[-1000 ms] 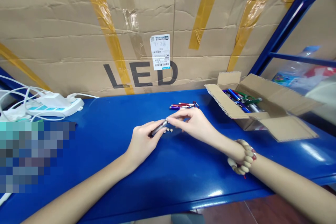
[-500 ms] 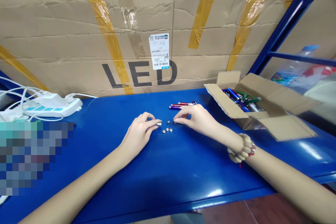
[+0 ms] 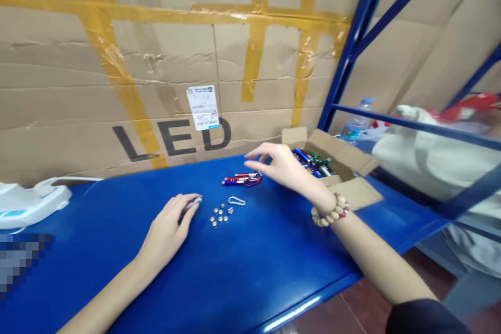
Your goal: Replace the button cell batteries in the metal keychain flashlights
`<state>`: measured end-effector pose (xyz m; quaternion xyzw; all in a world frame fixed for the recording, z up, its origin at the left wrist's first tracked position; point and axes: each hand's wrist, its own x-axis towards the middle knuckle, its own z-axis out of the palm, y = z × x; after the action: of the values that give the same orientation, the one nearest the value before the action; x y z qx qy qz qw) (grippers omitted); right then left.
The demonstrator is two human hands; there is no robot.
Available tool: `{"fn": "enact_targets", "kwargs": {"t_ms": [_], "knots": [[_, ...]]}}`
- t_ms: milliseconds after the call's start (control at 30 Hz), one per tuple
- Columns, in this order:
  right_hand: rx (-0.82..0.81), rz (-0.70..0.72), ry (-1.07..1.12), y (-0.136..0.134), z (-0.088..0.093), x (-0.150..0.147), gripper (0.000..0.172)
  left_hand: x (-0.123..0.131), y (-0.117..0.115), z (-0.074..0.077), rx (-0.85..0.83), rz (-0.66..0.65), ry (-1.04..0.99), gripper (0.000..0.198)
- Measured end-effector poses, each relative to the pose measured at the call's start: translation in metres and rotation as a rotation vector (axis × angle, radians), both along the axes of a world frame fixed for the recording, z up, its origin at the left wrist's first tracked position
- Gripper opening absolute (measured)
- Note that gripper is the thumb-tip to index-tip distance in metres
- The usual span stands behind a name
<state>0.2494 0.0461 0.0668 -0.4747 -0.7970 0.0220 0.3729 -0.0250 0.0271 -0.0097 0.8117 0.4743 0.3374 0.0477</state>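
Grips a metal tube [image 3: 194,201] in the left hand [image 3: 169,224], beside small round metal pieces [image 3: 220,218]; holds the right hand [image 3: 279,165] spread near the cardboard box [image 3: 362,194].

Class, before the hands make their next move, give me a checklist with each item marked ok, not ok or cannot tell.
1. Left hand holds the slim silvery metal tube: ok.
2. Right hand free: ok, open with nothing visible in it.
3. Small round silvery metal discs grouped on the glossy blue tabletop: ok.
4. Oval silvery wire clip apart from the discs: ok.
5. Tube's contents: cannot tell, the left hand covers most of it.
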Motion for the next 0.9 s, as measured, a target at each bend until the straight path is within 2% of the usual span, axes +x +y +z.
{"fn": "enact_targets", "kwargs": {"t_ms": [67, 100, 167, 233, 333, 500, 600, 733, 900], "knots": [[0.027, -0.159, -0.028, 0.011, 0.021, 0.035, 0.017, -0.002, 0.002, -0.001, -0.029, 0.055, -0.037, 0.035], [-0.031, -0.247, -0.117, 0.017, 0.028, 0.054, 0.018, -0.002, 0.002, -0.003, -0.028, 0.065, -0.033, 0.036], [-0.305, -0.315, -0.379, 0.029, 0.036, 0.091, 0.022, -0.001, 0.0, -0.005, 0.007, 0.064, -0.027, 0.038], [-0.442, -0.302, -0.484, 0.039, 0.032, 0.124, 0.024, 0.001, -0.003, -0.007, 0.073, 0.038, -0.034, 0.038], [-0.57, -0.289, -0.568, 0.046, 0.014, 0.155, 0.027, 0.007, -0.006, -0.009, 0.139, 0.045, -0.063, 0.038], [-0.589, -0.329, -0.644, 0.048, -0.009, 0.165, 0.022, 0.014, -0.003, -0.01, 0.172, 0.034, -0.072, 0.036], [-0.557, -0.368, -0.684, 0.049, -0.012, 0.158, 0.018, 0.016, 0.0, -0.008, 0.178, 0.036, -0.113, 0.036], [-0.544, -0.361, -0.7, 0.051, -0.013, 0.154, 0.014, 0.018, 0.0, -0.005, 0.093, 0.029, -0.149, 0.035], [-0.523, -0.298, -0.678, 0.05, -0.019, 0.16, 0.023, 0.015, -0.001, -0.005, -0.035, 0.057, -0.194, 0.036]]}}
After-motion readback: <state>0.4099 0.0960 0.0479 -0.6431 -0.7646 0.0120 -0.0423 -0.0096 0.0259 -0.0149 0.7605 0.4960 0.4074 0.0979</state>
